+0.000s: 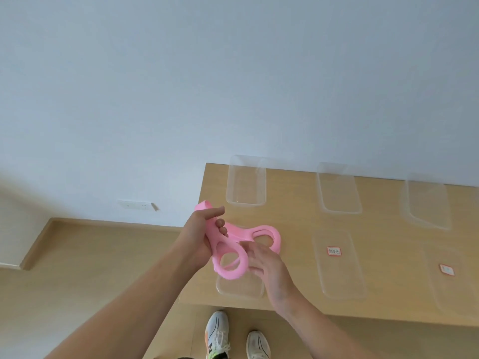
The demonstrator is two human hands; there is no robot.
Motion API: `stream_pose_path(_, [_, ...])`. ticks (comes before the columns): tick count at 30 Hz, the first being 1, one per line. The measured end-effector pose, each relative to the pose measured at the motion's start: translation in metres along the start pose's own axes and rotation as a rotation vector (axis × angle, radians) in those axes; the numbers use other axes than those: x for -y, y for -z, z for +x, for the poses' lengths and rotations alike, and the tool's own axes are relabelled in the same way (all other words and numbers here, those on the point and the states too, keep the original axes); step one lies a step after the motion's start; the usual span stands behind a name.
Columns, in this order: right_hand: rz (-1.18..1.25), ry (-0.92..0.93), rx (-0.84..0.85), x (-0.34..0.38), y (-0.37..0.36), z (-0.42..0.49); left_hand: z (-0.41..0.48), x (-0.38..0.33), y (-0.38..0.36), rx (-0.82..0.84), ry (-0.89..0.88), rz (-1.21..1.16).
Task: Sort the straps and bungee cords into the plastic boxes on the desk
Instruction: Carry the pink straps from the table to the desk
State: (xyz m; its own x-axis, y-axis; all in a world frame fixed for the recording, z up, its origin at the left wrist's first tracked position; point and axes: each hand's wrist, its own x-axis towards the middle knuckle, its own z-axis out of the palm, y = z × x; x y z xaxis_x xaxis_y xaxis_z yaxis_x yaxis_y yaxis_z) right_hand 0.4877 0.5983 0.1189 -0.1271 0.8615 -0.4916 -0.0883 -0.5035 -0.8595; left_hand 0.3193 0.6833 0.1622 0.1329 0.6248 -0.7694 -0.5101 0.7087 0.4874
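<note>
A pink looped strap (234, 269) hangs over the near left part of the wooden desk (290, 221). My left hand (201, 237) is shut on its upper end, with one pink end sticking out above the fist. My right hand (264, 263) touches the strap's middle from the right, fingers spread and blurred. Directly beneath lies a clear plastic box (241, 288), partly hidden by the strap and my hands. Three clear boxes stand along the far edge: left (246, 181), middle (337, 187) and right (427, 200).
Two more clear boxes with red-framed labels sit near the front: one in the middle (337, 265), one at the right (451, 278). A wall socket (137, 205) is low on the white wall. My shoes (217, 332) stand on the wood floor below the desk's front edge.
</note>
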Motion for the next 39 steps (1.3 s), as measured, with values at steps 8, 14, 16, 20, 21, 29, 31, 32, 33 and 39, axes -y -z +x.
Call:
stream_pose_path(8, [-0.094, -0.184, -0.01, -0.009, 0.002, -0.012, -0.005, 0.028, 0.001, -0.04, -0.043, -0.132])
stream_pose_path(14, [-0.019, -0.333, -0.166, -0.008, 0.006, -0.017, 0.0, 0.048, 0.015, -0.086, -0.136, -0.005])
stream_pose_path(16, [-0.062, -0.32, -0.199, -0.005, 0.009, -0.018, -0.001, 0.052, 0.019, -0.048, -0.166, 0.104])
stream_pose_path(20, [-0.042, -0.329, -0.271, -0.005, 0.016, -0.015, -0.001, 0.055, 0.028, -0.003, -0.144, 0.225])
stream_pose_path(21, [-0.015, -0.335, -0.289, -0.007, 0.019, -0.013, 0.0, 0.055, 0.03, 0.004, -0.129, 0.225])
stream_pose_path(29, [0.01, -0.283, -0.387, -0.016, 0.024, -0.005, 0.01, 0.056, 0.036, -0.036, -0.15, 0.2])
stream_pose_path(31, [0.019, -0.265, -0.386, -0.016, 0.022, -0.007, 0.014, 0.055, 0.037, -0.066, -0.161, 0.194])
stream_pose_path(32, [0.034, -0.259, -0.384, -0.017, 0.022, -0.007, 0.016, 0.055, 0.037, -0.076, -0.169, 0.2])
stream_pose_path(33, [0.048, -0.259, -0.382, -0.016, 0.023, -0.008, 0.017, 0.054, 0.037, -0.085, -0.176, 0.209])
stream_pose_path(39, [-0.066, -0.208, -0.444, -0.015, 0.024, -0.002, 0.025, 0.054, 0.037, -0.185, -0.237, 0.394])
